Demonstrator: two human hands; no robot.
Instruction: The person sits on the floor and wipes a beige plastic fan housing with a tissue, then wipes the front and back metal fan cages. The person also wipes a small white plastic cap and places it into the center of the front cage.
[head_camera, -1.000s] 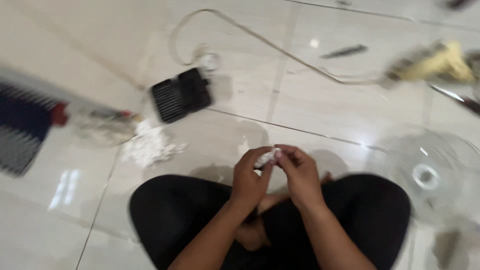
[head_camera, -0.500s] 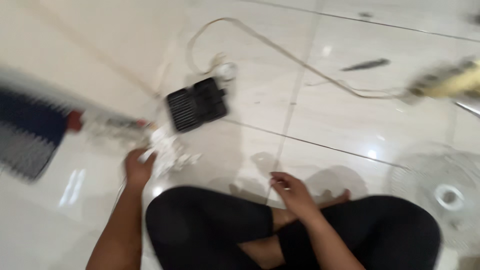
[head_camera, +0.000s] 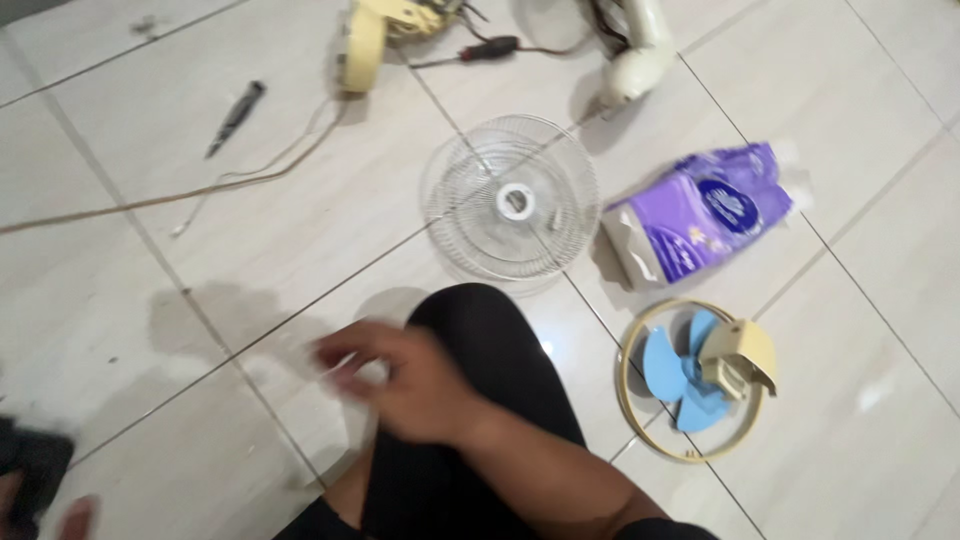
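The right hand (head_camera: 415, 385) hovers blurred over the tiled floor (head_camera: 130, 310) beside the knee (head_camera: 480, 325), grip state unclear.

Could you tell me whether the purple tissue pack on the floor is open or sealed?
Open: the purple tissue pack has its left end torn and gaping.

Glossy tile, wire and plastic around me

My floor (head_camera: 880, 300) is smooth, shiny tile; the fan grille (head_camera: 512, 197) looks thin wire, the blue blades (head_camera: 672, 372) matt plastic, the purple tissue pack (head_camera: 700, 213) glossy film.
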